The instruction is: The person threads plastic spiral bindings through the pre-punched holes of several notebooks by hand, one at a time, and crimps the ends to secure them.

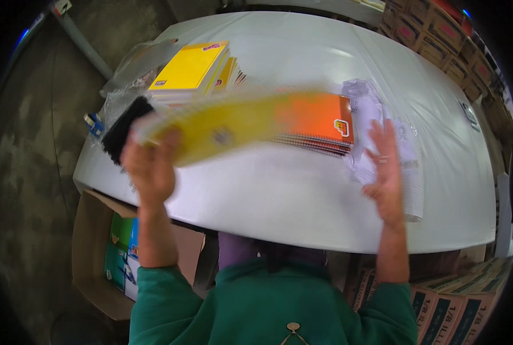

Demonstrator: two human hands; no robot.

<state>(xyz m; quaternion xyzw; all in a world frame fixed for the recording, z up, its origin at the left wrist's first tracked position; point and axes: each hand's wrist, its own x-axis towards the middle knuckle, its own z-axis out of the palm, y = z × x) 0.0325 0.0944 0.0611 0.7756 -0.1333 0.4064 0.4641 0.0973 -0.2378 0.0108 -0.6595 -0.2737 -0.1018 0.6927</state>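
Note:
My left hand (153,164) grips one end of a yellow notebook (233,123), which is tilted above the table and smeared by motion. Beyond the notebook lies a stack of orange spiral notebooks (319,118), partly covered by it. My right hand (386,172) is raised with its fingers spread and nothing in it, beside crumpled whitish wrapping (365,115) to the right of the orange stack. Farther back on the left stands a pile of yellow notebooks (193,64). A black object with a bristly look (124,129) lies just past my left hand.
Clear plastic (135,69) and a blue tape dispenser (93,123) lie along the left edge of the white-covered table (256,198). Below left, an open carton (98,276) holds colourful notebooks. Cartons (452,310) sit low on the right; more boxes (440,40) are stacked behind.

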